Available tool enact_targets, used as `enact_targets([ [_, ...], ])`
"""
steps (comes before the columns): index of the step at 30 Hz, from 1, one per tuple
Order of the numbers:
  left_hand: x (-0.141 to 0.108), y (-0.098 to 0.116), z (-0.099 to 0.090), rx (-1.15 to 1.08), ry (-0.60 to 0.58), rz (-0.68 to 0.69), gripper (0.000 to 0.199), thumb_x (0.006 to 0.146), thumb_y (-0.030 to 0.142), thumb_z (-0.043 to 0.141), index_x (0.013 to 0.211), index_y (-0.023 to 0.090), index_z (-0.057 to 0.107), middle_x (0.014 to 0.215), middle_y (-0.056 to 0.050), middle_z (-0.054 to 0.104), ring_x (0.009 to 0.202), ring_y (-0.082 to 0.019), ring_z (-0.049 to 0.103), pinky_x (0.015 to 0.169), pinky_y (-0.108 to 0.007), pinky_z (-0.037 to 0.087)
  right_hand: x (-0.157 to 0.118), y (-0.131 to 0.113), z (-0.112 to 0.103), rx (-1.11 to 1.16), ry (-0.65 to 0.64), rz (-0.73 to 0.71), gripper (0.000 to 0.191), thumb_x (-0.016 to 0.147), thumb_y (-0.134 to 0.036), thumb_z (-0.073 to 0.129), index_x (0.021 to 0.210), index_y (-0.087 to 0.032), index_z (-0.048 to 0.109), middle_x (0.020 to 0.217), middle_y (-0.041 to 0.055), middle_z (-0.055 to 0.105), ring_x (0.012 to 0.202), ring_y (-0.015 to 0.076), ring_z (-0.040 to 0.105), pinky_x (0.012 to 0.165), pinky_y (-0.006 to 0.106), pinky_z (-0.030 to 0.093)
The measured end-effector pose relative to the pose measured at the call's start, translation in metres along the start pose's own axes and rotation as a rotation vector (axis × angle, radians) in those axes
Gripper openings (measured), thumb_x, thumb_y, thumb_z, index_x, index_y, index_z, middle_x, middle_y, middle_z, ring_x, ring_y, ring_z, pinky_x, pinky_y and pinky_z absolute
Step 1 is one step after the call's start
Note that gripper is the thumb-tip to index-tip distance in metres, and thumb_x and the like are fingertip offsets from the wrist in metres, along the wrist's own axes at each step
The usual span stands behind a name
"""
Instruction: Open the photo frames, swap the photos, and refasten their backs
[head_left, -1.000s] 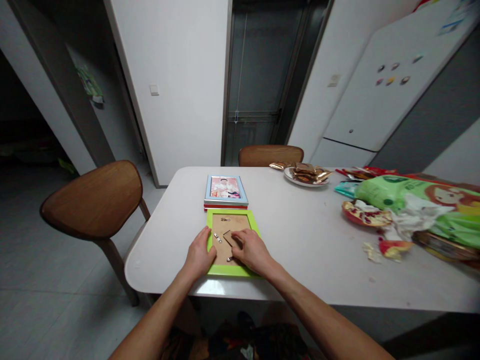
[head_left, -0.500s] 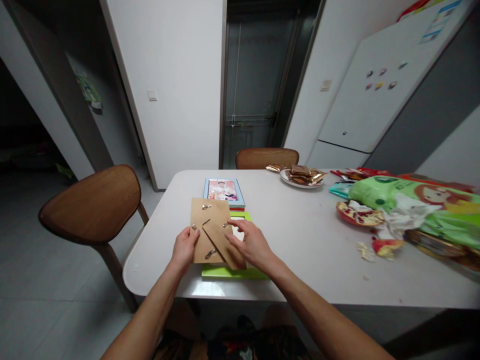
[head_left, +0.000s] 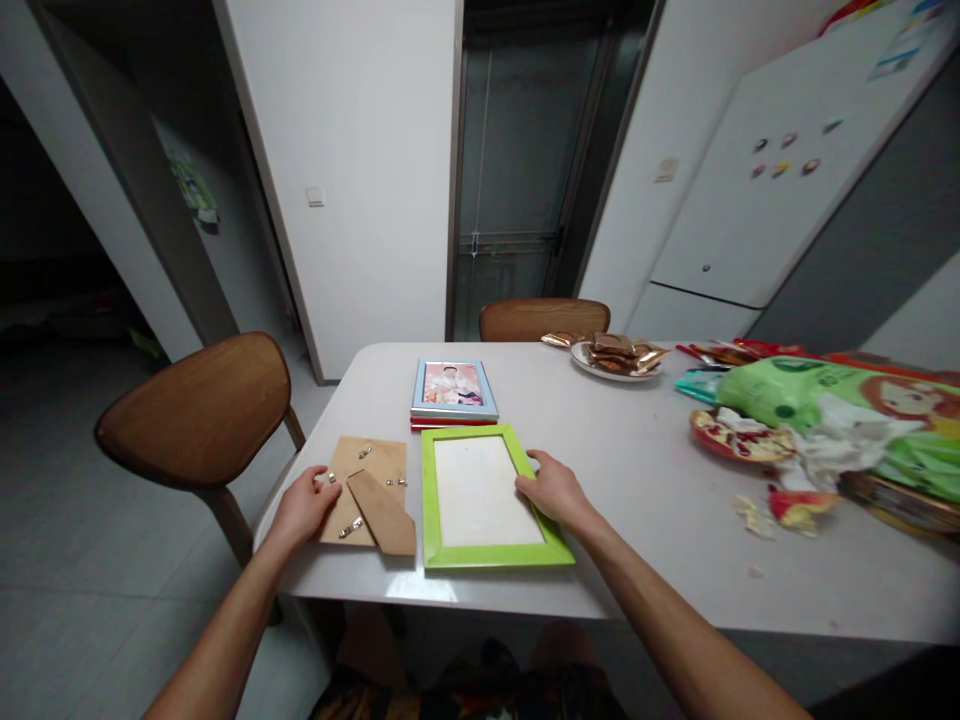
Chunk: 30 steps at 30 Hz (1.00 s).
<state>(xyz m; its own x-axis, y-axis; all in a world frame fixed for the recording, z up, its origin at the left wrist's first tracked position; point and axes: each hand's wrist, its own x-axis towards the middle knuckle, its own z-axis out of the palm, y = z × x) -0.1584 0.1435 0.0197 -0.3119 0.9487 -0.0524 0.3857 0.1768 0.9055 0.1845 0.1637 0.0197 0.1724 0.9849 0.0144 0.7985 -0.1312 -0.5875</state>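
My left hand (head_left: 301,508) grips the left edge of a brown picture-frame backing board (head_left: 386,458), its thumb on top. The board lies at the table's near left, with metal clips and a fold-out stand leg (head_left: 384,515) facing up. Beside it, a lime-green picture frame (head_left: 480,556) lies flat with a blank white sheet (head_left: 484,490) within its border. My right hand (head_left: 555,488) is closed around the green frame's right side, thumb over the border. Just behind it rests a light-blue frame (head_left: 454,411) with a photo, on top of something red.
A plate (head_left: 615,374) of gold-wrapped packets stands toward the back of the white table (head_left: 600,440). To the right lie an opened pomegranate (head_left: 739,440), peel scraps, crumpled tissue and a green package (head_left: 795,385). Wooden chairs stand at the left (head_left: 199,410) and far side (head_left: 544,318).
The backing board has moved left and down off the green frame onto the table. My right hand has left the board and taken hold of the green frame's right side.
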Motion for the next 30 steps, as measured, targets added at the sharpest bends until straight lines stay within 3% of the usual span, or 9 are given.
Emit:
enact_targets([
  [3, -0.007, 0.015, 0.012, 0.143, 0.144, 0.156, 0.047, 0.06, 0.022, 0.06, 0.105, 0.016, 0.048, 0.107, -0.01, 0.054, 0.11, -0.027, 0.043, 0.092, -0.038, 0.033, -0.006, -0.001, -0.009, 0.502, -0.145, 0.148, 0.064, 0.064, -0.017, 0.042, 0.127, -0.012, 0.03, 0.076, 0.0056, 0.063, 0.058, 0.0151, 0.057, 0.054, 0.025, 0.043],
  [5, -0.024, 0.031, 0.035, 0.285, 0.164, 0.381, 0.043, 0.065, 0.021, 0.056, 0.107, 0.014, 0.047, 0.115, -0.012, 0.049, 0.114, -0.026, 0.038, 0.098, -0.039, 0.027, -0.012, -0.004, -0.014, 0.82, -0.23, 0.202, 0.069, 0.063, -0.014, 0.038, 0.13, -0.014, 0.021, 0.08, 0.0049, 0.063, 0.056, 0.0138, 0.057, 0.054, 0.026, 0.045],
  [11, -0.098, 0.077, 0.133, 0.263, -0.25, 0.833, 0.06, 0.065, 0.025, 0.062, 0.118, 0.017, 0.037, 0.131, -0.011, 0.035, 0.119, -0.024, 0.031, 0.1, -0.041, 0.028, -0.024, -0.02, -0.025, 1.11, -0.314, 0.166, 0.079, 0.062, -0.012, 0.046, 0.133, -0.022, 0.012, 0.08, 0.0016, 0.063, 0.053, 0.0124, 0.056, 0.054, 0.027, 0.047],
  [14, -0.114, 0.091, 0.155, 0.266, -0.316, 0.96, 0.058, 0.065, 0.021, 0.06, 0.119, 0.015, 0.036, 0.128, -0.012, 0.038, 0.116, -0.024, 0.035, 0.098, -0.04, 0.031, -0.026, -0.023, -0.03, 1.134, -0.298, 0.158, 0.078, 0.064, -0.018, 0.055, 0.132, -0.023, 0.015, 0.072, -0.0007, 0.062, 0.052, 0.0118, 0.056, 0.054, 0.026, 0.047],
  [17, -0.113, 0.099, 0.152, 0.304, -0.286, 1.048, 0.051, 0.066, 0.009, 0.05, 0.115, 0.017, 0.04, 0.112, -0.009, 0.051, 0.103, -0.022, 0.044, 0.09, -0.038, 0.039, -0.025, -0.02, -0.031, 1.105, -0.276, 0.124, 0.08, 0.063, -0.022, 0.06, 0.131, -0.019, 0.019, 0.063, -0.0022, 0.059, 0.049, 0.0113, 0.054, 0.051, 0.024, 0.045],
  [20, -0.104, 0.1, 0.131, 0.253, -0.136, 1.012, 0.048, 0.065, 0.003, 0.043, 0.111, 0.017, 0.042, 0.097, -0.007, 0.055, 0.092, -0.02, 0.049, 0.081, -0.034, 0.043, -0.019, -0.012, -0.027, 0.983, -0.198, 0.092, 0.083, 0.06, -0.021, 0.062, 0.131, -0.016, 0.02, 0.056, -0.0044, 0.055, 0.047, 0.0104, 0.052, 0.046, 0.021, 0.041],
  [24, -0.082, 0.082, 0.093, 0.123, 0.115, 0.667, 0.042, 0.066, 0.008, 0.043, 0.107, 0.018, 0.045, 0.086, -0.004, 0.055, 0.076, -0.016, 0.054, 0.067, -0.028, 0.045, -0.006, 0.01, -0.014, 0.667, -0.067, 0.084, 0.072, 0.061, -0.022, 0.057, 0.128, -0.011, 0.031, 0.054, -0.0044, 0.054, 0.043, 0.0087, 0.048, 0.042, 0.019, 0.035],
  [27, -0.065, 0.056, 0.071, 0.054, 0.12, 0.417, 0.041, 0.065, 0.012, 0.045, 0.105, 0.017, 0.045, 0.082, -0.002, 0.057, 0.069, -0.015, 0.056, 0.062, -0.026, 0.045, 0.003, 0.024, -0.005, 0.336, 0.024, 0.045, 0.058, 0.064, -0.025, 0.051, 0.119, -0.009, 0.045, 0.057, -0.0013, 0.056, 0.047, 0.0102, 0.05, 0.046, 0.02, 0.035],
  [30, -0.058, 0.033, 0.062, 0.095, 0.126, 0.339, 0.038, 0.064, 0.016, 0.046, 0.102, 0.017, 0.048, 0.081, -0.002, 0.059, 0.071, -0.017, 0.057, 0.065, -0.028, 0.044, 0.008, 0.029, -0.001, 0.081, 0.082, 0.004, 0.049, 0.066, -0.027, 0.048, 0.111, -0.009, 0.053, 0.063, 0.0025, 0.06, 0.056, 0.0133, 0.054, 0.054, 0.022, 0.037],
])
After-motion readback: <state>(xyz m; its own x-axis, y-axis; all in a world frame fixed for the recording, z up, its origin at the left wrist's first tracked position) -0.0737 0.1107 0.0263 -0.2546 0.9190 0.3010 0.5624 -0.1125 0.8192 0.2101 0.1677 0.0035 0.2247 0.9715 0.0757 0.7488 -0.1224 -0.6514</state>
